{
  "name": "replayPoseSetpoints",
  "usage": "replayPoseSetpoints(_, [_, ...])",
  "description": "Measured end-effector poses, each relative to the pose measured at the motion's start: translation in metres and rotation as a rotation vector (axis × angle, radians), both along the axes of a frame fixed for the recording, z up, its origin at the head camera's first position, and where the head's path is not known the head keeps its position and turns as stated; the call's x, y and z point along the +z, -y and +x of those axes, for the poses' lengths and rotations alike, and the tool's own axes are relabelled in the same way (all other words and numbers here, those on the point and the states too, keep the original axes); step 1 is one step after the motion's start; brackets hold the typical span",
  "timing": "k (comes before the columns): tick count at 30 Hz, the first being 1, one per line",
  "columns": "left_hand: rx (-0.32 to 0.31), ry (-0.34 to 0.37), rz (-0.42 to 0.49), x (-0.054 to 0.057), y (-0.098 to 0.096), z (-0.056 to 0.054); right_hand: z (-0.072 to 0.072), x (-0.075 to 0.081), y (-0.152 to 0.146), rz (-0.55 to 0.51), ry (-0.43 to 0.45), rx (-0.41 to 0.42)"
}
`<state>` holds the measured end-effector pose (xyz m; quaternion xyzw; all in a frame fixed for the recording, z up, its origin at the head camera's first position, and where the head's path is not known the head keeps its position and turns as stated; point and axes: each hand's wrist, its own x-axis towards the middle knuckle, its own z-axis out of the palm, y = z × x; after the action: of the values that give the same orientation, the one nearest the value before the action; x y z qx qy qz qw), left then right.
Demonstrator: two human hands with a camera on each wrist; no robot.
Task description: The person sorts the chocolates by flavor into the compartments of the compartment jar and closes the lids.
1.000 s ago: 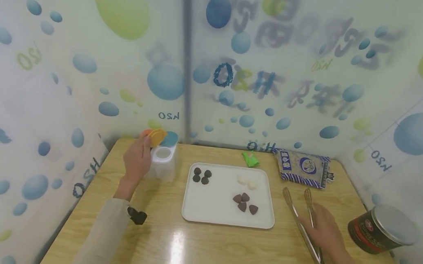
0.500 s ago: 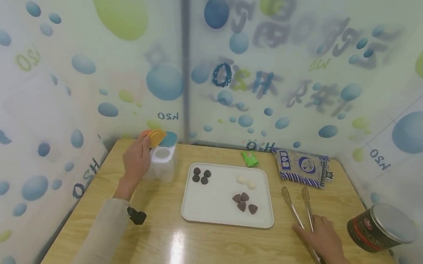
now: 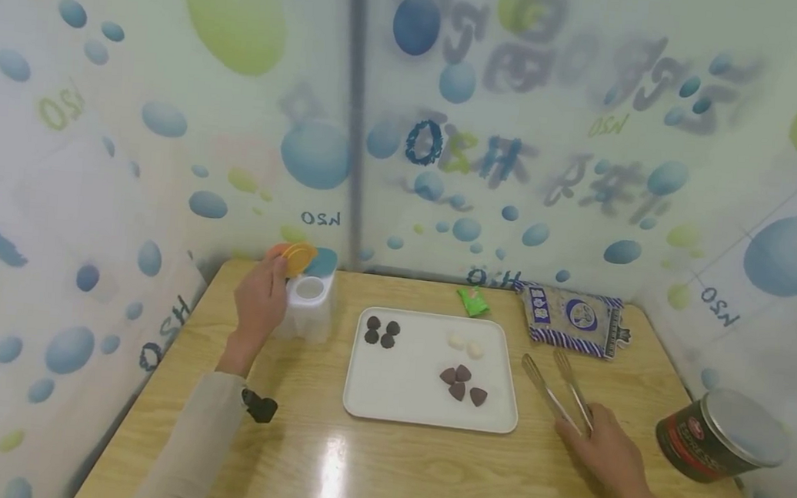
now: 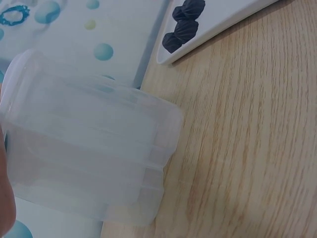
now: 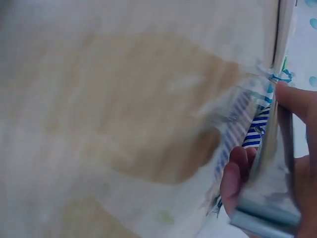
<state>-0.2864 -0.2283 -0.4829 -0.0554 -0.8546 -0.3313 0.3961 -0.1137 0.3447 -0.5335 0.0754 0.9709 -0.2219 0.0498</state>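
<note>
In the head view my left hand [image 3: 261, 297] pinches a round yellow flip lid [image 3: 300, 258] standing raised over a translucent white storage container [image 3: 313, 316]. The lid's round opening is uncovered. Orange and teal lids [image 3: 326, 262] sit behind it. From the left wrist the container's ribbed, clear body [image 4: 94, 144] fills much of the picture, with little of the hand showing. My right hand [image 3: 605, 450] grips metal tongs [image 3: 553, 399]; their two arms are spread, tips pointing toward the bag at the back. In the right wrist view the tongs' metal end [image 5: 270, 208] lies across the palm.
A white tray [image 3: 395, 395] at the centre bears several dark balls [image 3: 388, 341], two cream pieces [image 3: 475, 350] and several brown triangular pieces [image 3: 478, 396]. Behind are a green packet [image 3: 473, 301] and a clipped blue-and-white bag [image 3: 570, 316]. An espresso tin [image 3: 700, 440] stands at the right.
My right hand has closed around the tongs, which lay on the table under it, and their tips have shifted left. My left hand has stayed at the yellow lid.
</note>
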Motion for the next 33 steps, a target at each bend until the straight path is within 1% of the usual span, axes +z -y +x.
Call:
replayPoseSetpoints(2, [0.000,-0.002,-0.001,0.001,0.000,0.000,-0.001,0.002,0.001,-0.003,-0.017,0.010])
replayPoseSetpoints(9, [0.006,-0.013,-0.014,0.000,-0.001,0.002,-0.006,0.010,0.008,-0.007,-0.029,0.022])
replayPoseSetpoints(12, [-0.001,-0.011,-0.014,0.001,0.000,0.002,-0.007,0.011,0.012,-0.017,-0.082,0.032])
replayPoseSetpoints(15, [-0.005,-0.011,-0.018,0.001,0.000,0.001,-0.009,0.010,0.015,-0.027,-0.107,0.041])
replayPoseSetpoints(22, [-0.007,-0.004,-0.015,0.002,0.000,0.000,-0.016,0.016,0.029,-0.058,-0.058,0.044])
replayPoseSetpoints(25, [-0.005,0.002,-0.013,0.002,0.000,0.001,-0.020,0.014,0.037,-0.063,-0.057,0.068])
replayPoseSetpoints(33, [0.002,0.005,-0.004,0.002,-0.001,0.002,-0.032,0.007,0.053,-0.045,-0.097,0.162])
